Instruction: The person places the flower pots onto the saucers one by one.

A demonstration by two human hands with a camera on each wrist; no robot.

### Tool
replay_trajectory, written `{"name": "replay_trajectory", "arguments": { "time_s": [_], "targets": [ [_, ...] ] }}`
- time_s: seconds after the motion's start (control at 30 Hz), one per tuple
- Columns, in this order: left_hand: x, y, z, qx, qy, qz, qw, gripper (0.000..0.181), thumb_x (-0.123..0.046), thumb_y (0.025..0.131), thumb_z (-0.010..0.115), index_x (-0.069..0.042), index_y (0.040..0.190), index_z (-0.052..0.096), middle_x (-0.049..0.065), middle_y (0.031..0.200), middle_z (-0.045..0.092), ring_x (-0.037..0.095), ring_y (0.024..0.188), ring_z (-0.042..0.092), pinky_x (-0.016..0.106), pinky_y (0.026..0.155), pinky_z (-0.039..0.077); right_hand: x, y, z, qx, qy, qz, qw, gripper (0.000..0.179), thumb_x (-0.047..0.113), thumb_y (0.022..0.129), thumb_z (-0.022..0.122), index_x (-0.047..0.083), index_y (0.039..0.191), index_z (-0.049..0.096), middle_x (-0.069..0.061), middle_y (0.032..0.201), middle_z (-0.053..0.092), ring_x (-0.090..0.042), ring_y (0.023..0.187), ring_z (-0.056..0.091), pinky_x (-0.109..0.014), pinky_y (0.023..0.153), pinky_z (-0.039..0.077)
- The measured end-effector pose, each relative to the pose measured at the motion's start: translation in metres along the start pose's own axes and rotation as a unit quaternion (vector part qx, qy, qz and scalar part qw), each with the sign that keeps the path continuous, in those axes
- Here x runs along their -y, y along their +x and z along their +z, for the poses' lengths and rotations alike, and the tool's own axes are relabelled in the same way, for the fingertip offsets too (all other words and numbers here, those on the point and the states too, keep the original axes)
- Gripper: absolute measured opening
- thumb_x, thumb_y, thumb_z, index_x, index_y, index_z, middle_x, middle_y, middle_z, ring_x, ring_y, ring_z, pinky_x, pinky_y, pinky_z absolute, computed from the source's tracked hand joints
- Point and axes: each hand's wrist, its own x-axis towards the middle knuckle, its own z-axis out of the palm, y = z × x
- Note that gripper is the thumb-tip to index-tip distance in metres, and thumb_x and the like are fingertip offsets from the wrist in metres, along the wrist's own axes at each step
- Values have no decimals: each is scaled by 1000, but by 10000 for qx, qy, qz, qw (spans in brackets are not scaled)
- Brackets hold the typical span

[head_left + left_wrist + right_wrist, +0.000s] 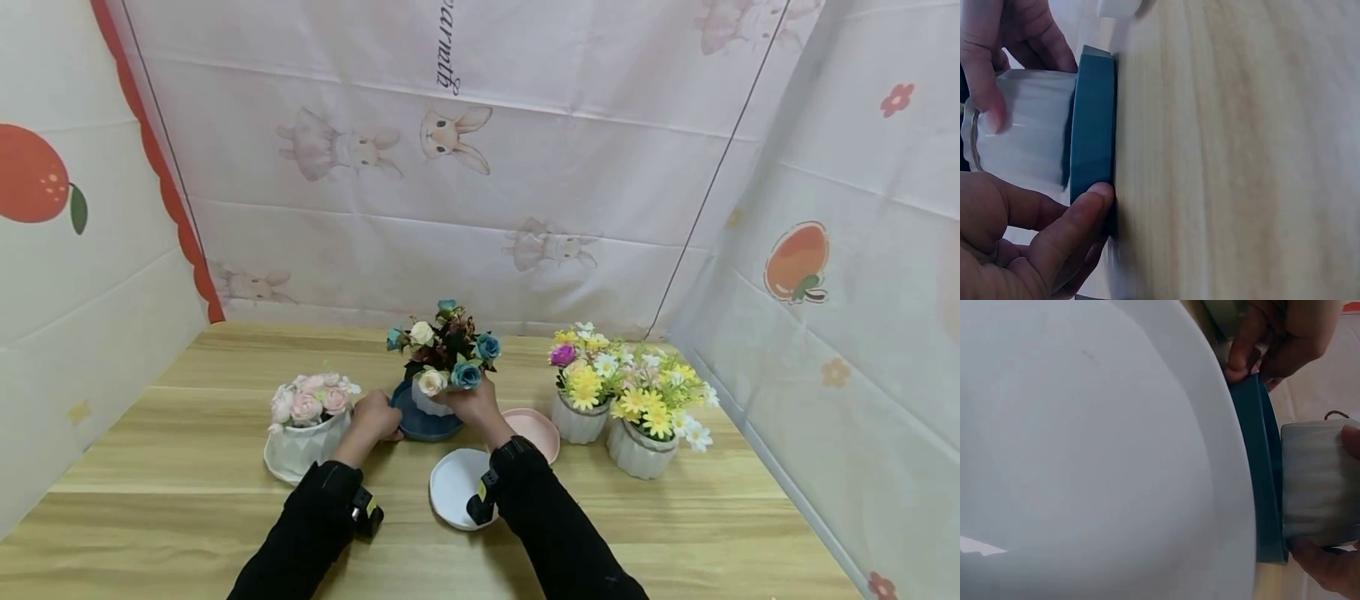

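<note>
1. While the rim of the blue saucer (pixel 420 430) is pinched between the thumb and curled fingers of the left hand (pixel 375 415), a white ribbed flowerpot (pixel 1032 125) is gripped by the right hand (pixel 478 402), with thumb and fingers spread around its sides.
2. The flowerpot is held upright over the blue saucer; whether its base is touching the saucer's floor cannot be told, since that part is hidden by the rim.
3. Above the pot, a bunch of artificial roses (pixel 450 350) in blue and cream is set among dark leaves.
4. Nearer the body, a white saucer (pixel 452 492) is partly covered by the right wrist, and a pink saucer (pixel 538 429) is placed just beyond it to the right.
5. At the left, pink roses (pixel 307 406) are contained in a faceted white pot (pixel 311 443), which is seated on another white saucer (pixel 279 468).
6. At the right, two ribbed pots (pixel 641 450) of yellow and white daisies are stood close together on the wood-grain table (pixel 187 500).
</note>
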Motion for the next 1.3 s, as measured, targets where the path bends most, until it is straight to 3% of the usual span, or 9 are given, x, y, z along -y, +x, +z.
{"name": "replay_trajectory", "arguments": {
  "time_s": [0.2,0.5,0.87,0.97,1.1,1.2,1.3],
  "targets": [
    [-1,-2,-1,37,8,38,10000,38,1,83,47,14,119,48,19,79,59,17,49,60,27,48,49,-3,1,8,183,-399,-182,9989,65,24,76,78,6,132,49,-10,126,53,-25,115,49,-42,94,39],
    [1,-1,-2,-12,31,186,9998,30,1,82,49,13,108,57,24,83,59,17,49,61,26,48,50,0,-1,12,161,-561,-515,9970,64,18,70,81,5,126,54,-10,119,58,-26,109,53,-41,90,43],
    [0,-1,-2,49,46,210,9998,31,1,83,50,13,111,54,27,88,58,18,51,62,25,49,50,3,-2,11,285,-670,-195,9972,67,17,69,82,5,128,53,-11,121,56,-27,111,52,-39,89,44],
    [-2,-3,-1,-16,393,359,9986,24,1,82,51,12,103,57,26,86,59,22,56,63,28,52,50,2,-3,10,319,-693,-207,9969,65,18,69,82,4,126,54,-11,120,57,-28,110,53,-39,88,44],
    [-3,-2,0,-371,1180,778,9893,16,1,76,55,10,88,58,25,85,60,32,72,60,35,64,49,3,-2,12,293,-539,-243,9978,62,15,68,82,3,123,56,-12,117,58,-27,108,53,-37,88,44],
    [-4,-1,1,-712,1429,887,9832,17,3,71,56,10,86,57,27,88,59,36,80,57,39,68,47,5,-1,15,261,-570,-355,9974,61,15,68,82,3,122,56,-12,116,59,-27,107,54,-35,87,45],
    [-6,-1,1,-917,1676,1075,9757,17,2,75,56,12,88,59,28,89,59,40,85,58,43,70,49,7,0,20,193,-587,-496,9969,59,15,68,81,1,120,57,-13,114,59,-27,106,55,-34,86,45]
  ]
}}
